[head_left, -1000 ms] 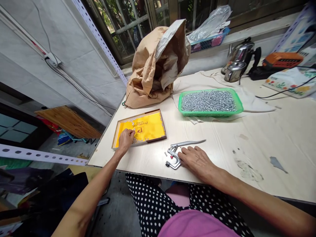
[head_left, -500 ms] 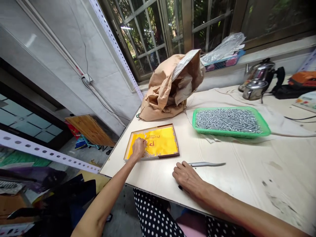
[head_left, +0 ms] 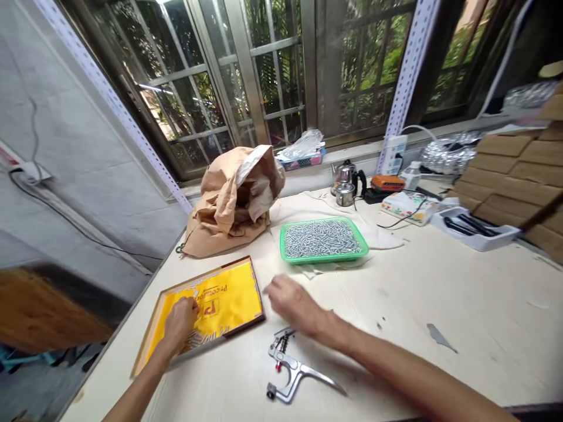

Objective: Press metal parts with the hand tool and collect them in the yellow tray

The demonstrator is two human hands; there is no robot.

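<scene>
My left hand (head_left: 181,317) is over a shallow cardboard tray with a yellow bottom (head_left: 235,288), its fingers curled and pinched together. Whatever is between those fingertips is too small to make out. Small metal pins (head_left: 206,337) lie in the tray along the near edge, beside that hand. Above the table, right of the tray, is my right hand (head_left: 291,302), smeared by motion with its fingers bent. Just below it on the tabletop lies a pair of snap-fastener pliers (head_left: 295,370), apart from the hand. A green plastic basket (head_left: 323,258) full of small silvery metal pins stands beyond.
A crumpled brown paper sack (head_left: 224,205) stands behind the tray. Farther back are a metal kettle (head_left: 346,174), an orange-and-black device (head_left: 387,184), a tissue box (head_left: 409,208) and a white tray (head_left: 477,234) with black items. Folded cardboard (head_left: 497,181) is at the right.
My view has swung right and closer to the table. My right hand has lifted off the table beside the pliers and moved toward the tray. My left hand stays at the tray.
</scene>
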